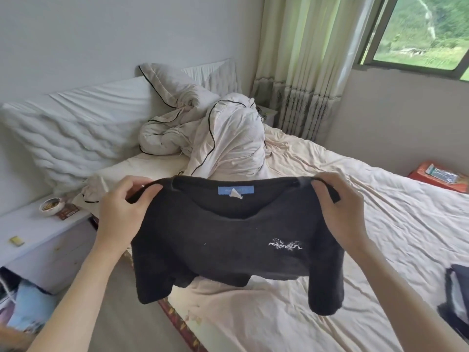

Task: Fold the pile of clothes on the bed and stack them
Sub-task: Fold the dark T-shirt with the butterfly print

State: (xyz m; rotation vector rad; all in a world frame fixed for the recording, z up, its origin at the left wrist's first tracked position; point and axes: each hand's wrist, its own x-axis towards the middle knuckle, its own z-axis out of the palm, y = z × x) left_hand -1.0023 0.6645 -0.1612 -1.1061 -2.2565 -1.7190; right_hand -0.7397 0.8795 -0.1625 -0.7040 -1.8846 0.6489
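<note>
A black T-shirt (228, 240) with a blue neck label and a small white chest logo hangs in the air above the bed (380, 224). My left hand (121, 207) pinches its left shoulder and my right hand (340, 207) pinches its right shoulder, holding the top edge level. Both short sleeves droop down, and the lower body of the shirt is bunched up behind. A dark garment (456, 298) lies at the bed's right edge, partly cut off by the frame.
A crumpled white duvet (218, 138) and pillows (76, 133) lie at the head of the bed. A white nightstand (33, 232) with a small bowl (50, 205) stands at left. An orange box (439, 176) sits far right.
</note>
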